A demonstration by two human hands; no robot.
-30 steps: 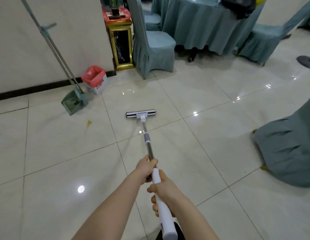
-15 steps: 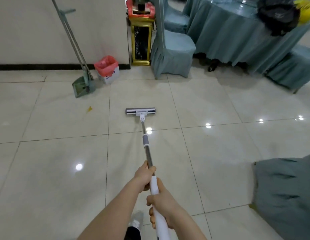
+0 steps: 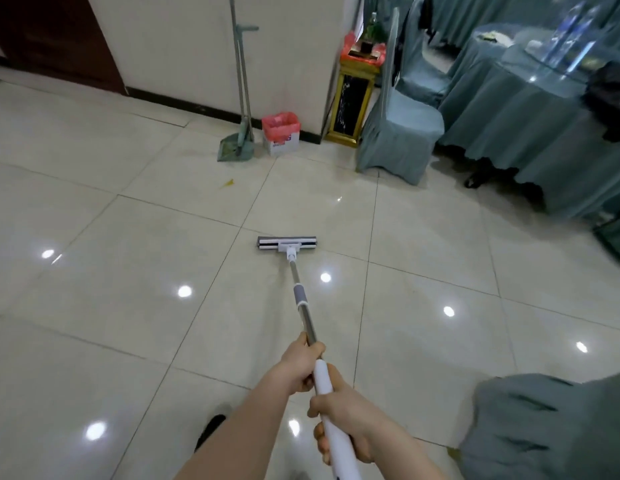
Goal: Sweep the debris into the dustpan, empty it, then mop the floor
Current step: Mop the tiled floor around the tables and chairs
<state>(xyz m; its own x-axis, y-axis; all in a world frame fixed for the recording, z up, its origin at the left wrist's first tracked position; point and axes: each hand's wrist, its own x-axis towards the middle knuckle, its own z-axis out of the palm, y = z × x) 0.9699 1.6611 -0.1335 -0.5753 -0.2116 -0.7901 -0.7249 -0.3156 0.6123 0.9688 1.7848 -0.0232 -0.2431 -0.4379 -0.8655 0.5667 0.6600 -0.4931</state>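
I can read no text, number or brand anywhere. The only printing I see is on the white box [image 3: 281, 142] with the pink liner, standing far beyond my fingers [image 3: 317, 349] at the wall: red and blue marks, too blurred to make out.

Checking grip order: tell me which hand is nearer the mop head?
Left. The left hand grips higher up the pole toward the mop head; the right hand holds behind it.
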